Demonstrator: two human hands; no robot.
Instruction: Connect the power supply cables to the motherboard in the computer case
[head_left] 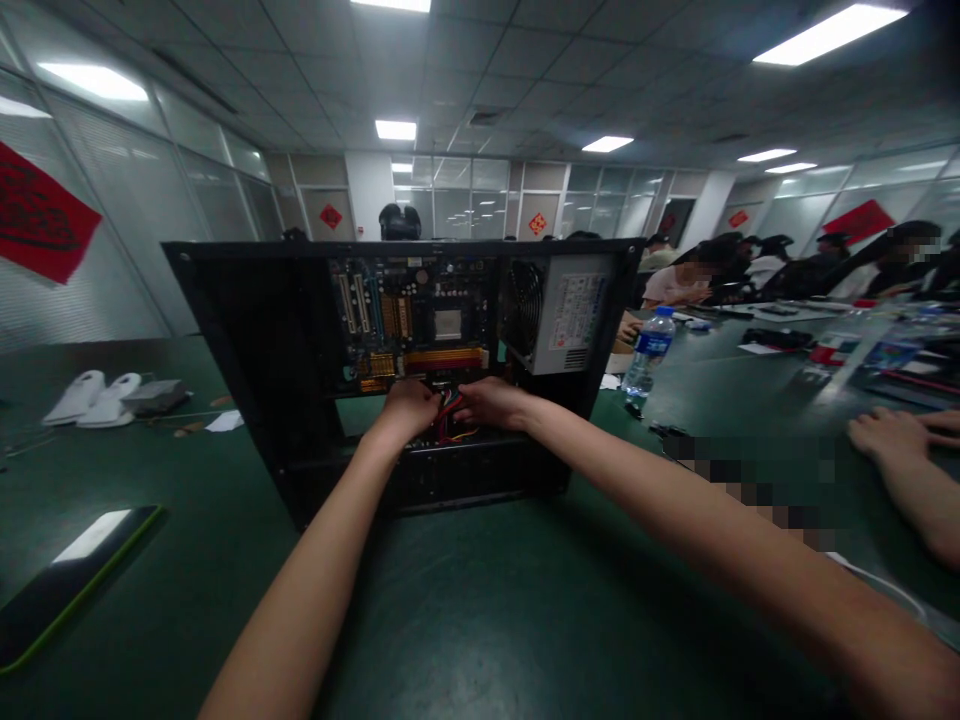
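Note:
An open black computer case (247,350) stands on the green table (480,600), its side off. Inside are a motherboard (409,320) and a grey power supply (562,310) with a fan. Both my arms reach into the lower part of the case. My left hand (409,408) and my right hand (491,403) are closed around a bundle of red, yellow and black wires (452,418) below the motherboard. The fingertips are hidden among the wires.
A phone (71,580) lies at the near left. White objects (94,398) sit at the far left. A water bottle (649,355) stands right of the case. Another person's hand (892,435) rests on the table at right. Several people sit at the back right.

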